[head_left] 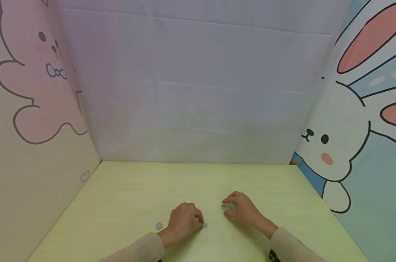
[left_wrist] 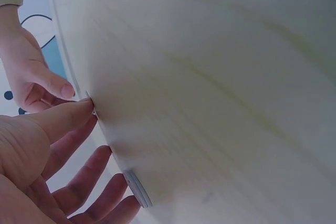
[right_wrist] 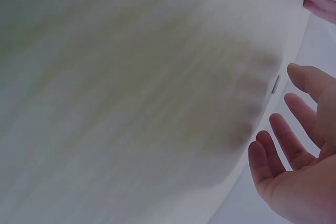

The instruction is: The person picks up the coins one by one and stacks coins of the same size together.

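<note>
My left hand (head_left: pixel 184 220) pinches a small silver coin (head_left: pixel 205 225) between thumb and index finger, down at the tabletop (head_left: pixel 129 193). The left wrist view shows that coin edge-on, with a short stack of coins (left_wrist: pixel 137 188) beside the other fingertips. From the head view the stack (head_left: pixel 159 225) lies to the left of the left hand. A third spot of silver, a single coin (head_left: pixel 223 206), lies flat by the right hand (head_left: pixel 243 210). The right fingers are spread and apart from this coin (right_wrist: pixel 275 84) in the right wrist view.
A pale cloth wall (head_left: pixel 198 91) closes off the back of the yellow table. Printed side panels stand at left and right, a pink bear (head_left: pixel 50 98) on one and a white rabbit (head_left: pixel 335 120) on the other.
</note>
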The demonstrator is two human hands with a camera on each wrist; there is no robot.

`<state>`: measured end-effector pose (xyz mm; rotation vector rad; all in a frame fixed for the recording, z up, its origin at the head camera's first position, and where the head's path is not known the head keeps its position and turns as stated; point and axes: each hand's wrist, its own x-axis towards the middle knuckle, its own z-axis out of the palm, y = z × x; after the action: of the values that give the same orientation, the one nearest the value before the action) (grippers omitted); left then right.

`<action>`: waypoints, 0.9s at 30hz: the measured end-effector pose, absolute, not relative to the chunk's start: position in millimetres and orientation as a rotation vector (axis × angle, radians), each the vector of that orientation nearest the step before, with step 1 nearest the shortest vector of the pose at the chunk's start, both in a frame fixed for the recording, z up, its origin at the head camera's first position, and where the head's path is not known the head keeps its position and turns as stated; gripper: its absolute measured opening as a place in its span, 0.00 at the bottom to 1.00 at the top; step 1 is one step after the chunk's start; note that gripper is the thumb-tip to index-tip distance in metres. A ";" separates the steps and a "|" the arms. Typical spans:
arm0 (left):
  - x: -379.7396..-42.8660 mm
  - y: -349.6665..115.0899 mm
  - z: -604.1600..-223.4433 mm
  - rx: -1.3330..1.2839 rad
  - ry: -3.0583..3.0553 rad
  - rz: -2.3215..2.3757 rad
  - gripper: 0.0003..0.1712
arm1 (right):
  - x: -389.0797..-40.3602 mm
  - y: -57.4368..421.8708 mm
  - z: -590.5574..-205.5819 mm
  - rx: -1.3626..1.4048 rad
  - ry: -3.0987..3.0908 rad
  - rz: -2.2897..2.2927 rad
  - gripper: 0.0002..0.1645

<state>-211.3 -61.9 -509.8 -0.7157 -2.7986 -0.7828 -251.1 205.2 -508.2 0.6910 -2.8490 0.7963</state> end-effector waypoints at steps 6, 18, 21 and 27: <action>-210.5 -61.0 -508.4 -0.724 -2.804 -0.785 0.08 | -254.6 213.8 -511.3 0.708 -2.857 0.830 0.16; -212.5 -61.9 -512.8 -0.706 -2.799 -0.785 0.08 | -258.8 210.7 -508.1 0.732 -2.863 0.808 0.10; -212.9 -61.5 -512.2 -0.711 -2.792 -0.789 0.07 | -259.5 209.2 -508.3 0.708 -2.858 0.802 0.09; -213.4 -60.3 -512.5 -0.713 -2.787 -0.786 0.08 | -259.0 207.6 -508.0 0.662 -2.875 0.801 0.09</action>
<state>-213.4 -60.3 -512.5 -0.7130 -2.7870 -0.7862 -259.0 207.6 -508.0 0.6624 -2.8751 0.8010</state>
